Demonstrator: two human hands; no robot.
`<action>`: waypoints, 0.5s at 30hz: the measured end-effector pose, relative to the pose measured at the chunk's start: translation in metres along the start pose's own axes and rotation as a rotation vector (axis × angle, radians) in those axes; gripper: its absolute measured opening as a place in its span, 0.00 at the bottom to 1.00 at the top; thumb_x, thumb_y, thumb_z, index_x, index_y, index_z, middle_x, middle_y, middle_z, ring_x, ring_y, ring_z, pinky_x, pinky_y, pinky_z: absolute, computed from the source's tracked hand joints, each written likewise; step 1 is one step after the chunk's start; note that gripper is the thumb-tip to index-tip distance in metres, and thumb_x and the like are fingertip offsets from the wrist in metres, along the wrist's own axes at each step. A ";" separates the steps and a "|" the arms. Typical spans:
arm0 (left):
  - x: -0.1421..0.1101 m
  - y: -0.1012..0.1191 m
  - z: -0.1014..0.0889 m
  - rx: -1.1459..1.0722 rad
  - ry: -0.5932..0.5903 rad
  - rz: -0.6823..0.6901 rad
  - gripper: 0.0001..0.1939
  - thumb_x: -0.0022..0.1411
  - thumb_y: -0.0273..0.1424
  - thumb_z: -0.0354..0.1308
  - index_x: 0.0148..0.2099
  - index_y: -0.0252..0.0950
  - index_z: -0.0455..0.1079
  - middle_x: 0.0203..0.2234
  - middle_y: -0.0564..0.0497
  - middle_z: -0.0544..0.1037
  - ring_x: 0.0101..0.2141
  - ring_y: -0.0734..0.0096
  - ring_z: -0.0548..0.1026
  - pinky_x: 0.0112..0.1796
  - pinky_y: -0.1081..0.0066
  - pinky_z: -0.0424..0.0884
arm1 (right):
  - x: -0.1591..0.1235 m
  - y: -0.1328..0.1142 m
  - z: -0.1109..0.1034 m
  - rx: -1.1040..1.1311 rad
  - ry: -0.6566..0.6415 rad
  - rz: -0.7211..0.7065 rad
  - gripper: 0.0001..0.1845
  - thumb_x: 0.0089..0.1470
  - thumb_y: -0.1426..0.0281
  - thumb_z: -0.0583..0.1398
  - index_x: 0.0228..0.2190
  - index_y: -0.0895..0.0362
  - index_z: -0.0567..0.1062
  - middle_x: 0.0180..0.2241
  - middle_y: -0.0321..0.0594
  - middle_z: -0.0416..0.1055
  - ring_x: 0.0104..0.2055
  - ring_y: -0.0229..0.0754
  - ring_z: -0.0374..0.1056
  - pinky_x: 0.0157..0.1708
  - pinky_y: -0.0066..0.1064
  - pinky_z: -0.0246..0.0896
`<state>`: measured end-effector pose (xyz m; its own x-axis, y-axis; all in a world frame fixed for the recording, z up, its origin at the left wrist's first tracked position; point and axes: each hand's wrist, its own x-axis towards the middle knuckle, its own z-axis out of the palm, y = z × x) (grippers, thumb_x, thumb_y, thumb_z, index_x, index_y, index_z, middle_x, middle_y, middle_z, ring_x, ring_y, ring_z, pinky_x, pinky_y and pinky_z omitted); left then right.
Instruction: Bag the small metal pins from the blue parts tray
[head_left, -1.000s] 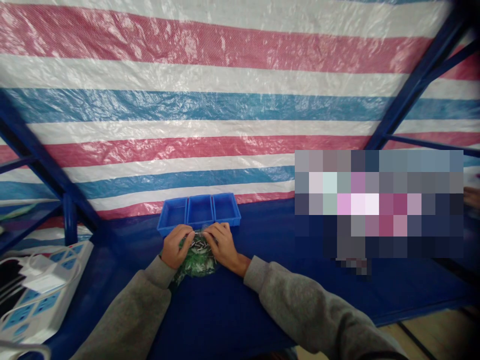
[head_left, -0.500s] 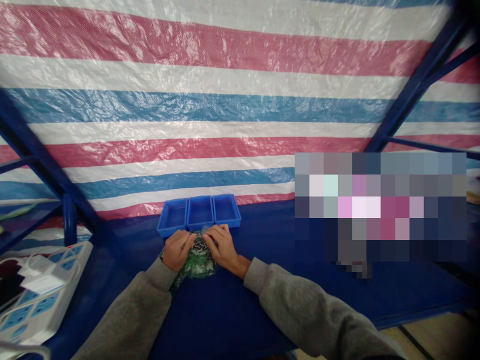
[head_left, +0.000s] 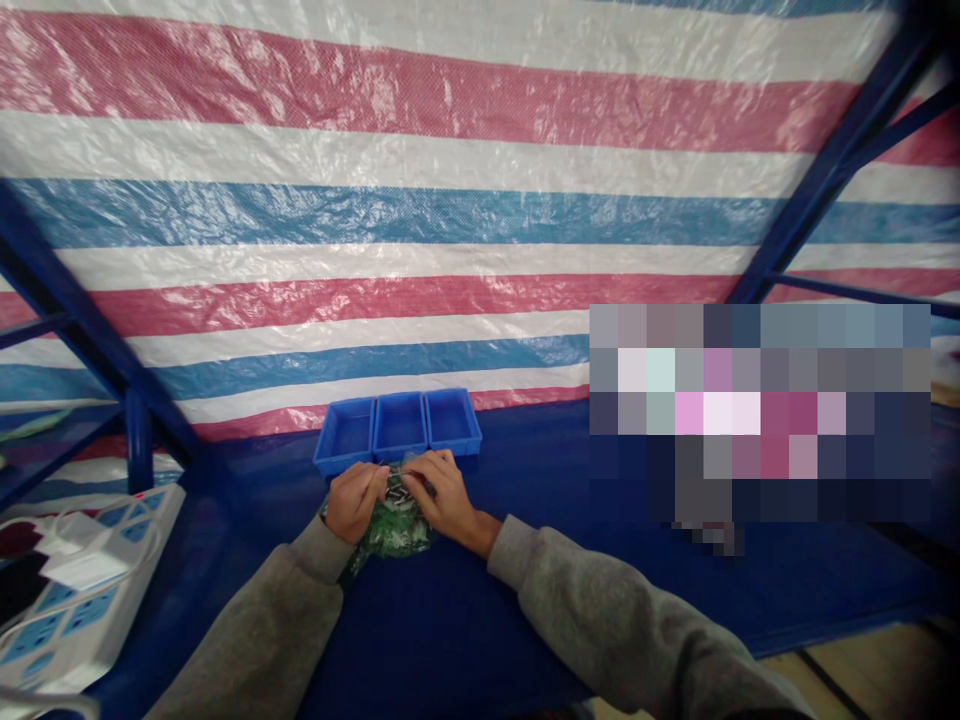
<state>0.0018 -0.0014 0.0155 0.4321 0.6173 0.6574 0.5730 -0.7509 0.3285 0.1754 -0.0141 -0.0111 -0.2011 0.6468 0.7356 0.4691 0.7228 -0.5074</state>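
Note:
My left hand point(head_left: 352, 502) and my right hand point(head_left: 446, 492) face each other over a crumpled clear-and-green plastic bag point(head_left: 394, 530). Several small silvery metal pieces point(head_left: 400, 494) lie at the bag's mouth, too small to tell their exact kind. Both hands are closed in a pinch, thumbs against fingers, with the fingertips close together. Something thin and silvery shows between them, partly hidden by the fingers. Just beyond my fingertips stands a row of three blue plastic bins point(head_left: 400, 424).
A white power strip point(head_left: 97, 610) with a plugged-in white adapter point(head_left: 82, 550) lies at the left. Blue metal frame bars point(head_left: 817, 190) slant up on both sides. A striped plastic sheet point(head_left: 450, 220) hangs behind the blue tabletop point(head_left: 450, 640). A pixelated patch hides the table's right side.
My hands stay over the bag and make only small fingertip movements. My left hand has shifted slightly down. The bins and the bag stay in place.

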 end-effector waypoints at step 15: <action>-0.002 -0.005 0.002 0.063 0.080 -0.016 0.12 0.63 0.34 0.48 0.41 0.34 0.69 0.33 0.49 0.77 0.33 0.71 0.75 0.37 0.73 0.69 | -0.001 0.005 0.002 -0.024 -0.024 -0.026 0.12 0.61 0.70 0.50 0.29 0.56 0.70 0.30 0.38 0.70 0.35 0.38 0.63 0.40 0.35 0.50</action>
<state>-0.0005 0.0021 0.0113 0.3667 0.6069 0.7052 0.6235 -0.7228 0.2978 0.1764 -0.0107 -0.0150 -0.2338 0.6337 0.7374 0.4837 0.7337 -0.4772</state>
